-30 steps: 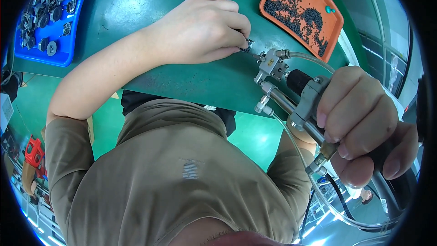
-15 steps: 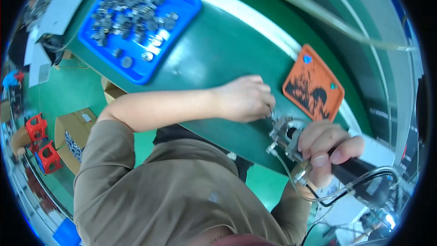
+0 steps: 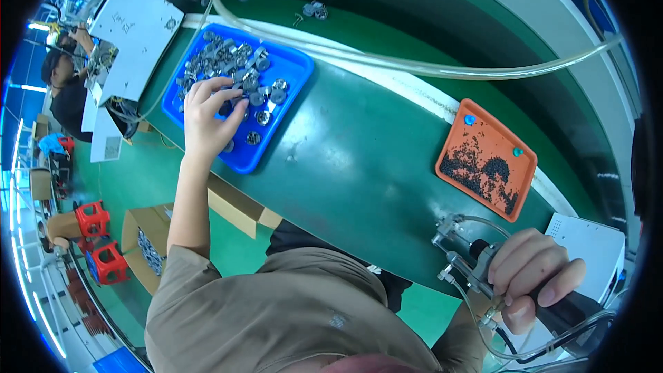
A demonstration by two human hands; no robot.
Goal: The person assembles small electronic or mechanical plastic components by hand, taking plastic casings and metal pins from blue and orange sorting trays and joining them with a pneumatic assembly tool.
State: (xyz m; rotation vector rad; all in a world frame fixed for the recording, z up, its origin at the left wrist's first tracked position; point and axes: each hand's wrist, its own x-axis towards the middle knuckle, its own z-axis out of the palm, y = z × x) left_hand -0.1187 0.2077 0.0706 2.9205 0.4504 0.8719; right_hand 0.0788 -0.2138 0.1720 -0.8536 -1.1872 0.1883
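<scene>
My left hand (image 3: 206, 112) reaches over the blue tray (image 3: 301, 69), its thumb and fingertips closed together at a small grey metal part in the pile (image 3: 257, 99). The hand partly hides that part. Round grey and shiny metal parts fill most of the tray. At the right, my right hand (image 3: 528, 273) wraps round a hand-held power driver (image 3: 566, 314) with a black body. Its metal head (image 3: 449, 229), with fittings and thin clear tubes, points left over the green bench. An orange tray (image 3: 483, 135) of tiny black screws lies beyond the driver.
A thick clear hose (image 3: 414, 68) arches across the far side of the green bench (image 3: 345, 155). White boxes (image 3: 135, 34) stand at the far left and right. Cardboard boxes (image 3: 235, 207) and red stools (image 3: 93, 220) are below left. Another person (image 3: 69, 93) works at upper left.
My left hand has left the driver's head and moved left into the blue tray. My right hand keeps hold of the driver. The whole view has shifted.
</scene>
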